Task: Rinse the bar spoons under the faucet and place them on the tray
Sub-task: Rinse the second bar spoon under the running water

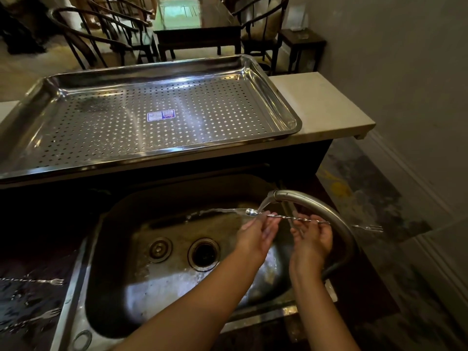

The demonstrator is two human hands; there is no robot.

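A long twisted bar spoon (298, 219) lies level under the running faucet (314, 206). Its bowl catches the stream and its fork end sticks out to the right. My left hand (258, 234) pinches the stem just behind the bowl. My right hand (314, 239) grips the stem further right. Water sprays off the bowl to the left over the steel sink (141, 287). Two more bar spoons (38, 281) with fork ends lie on the dark wet counter left of the sink, one nearer me (35, 319). The perforated steel tray (283, 97) sits behind the sink with nothing on its floor but a sticker.
The tray rests on a white ledge (324, 102) above the sink. The sink has a drain hole (203, 254) and a smaller fitting (159, 249) beside it. Chairs and a dark table (197, 26) stand beyond the ledge. A wall runs along the right.
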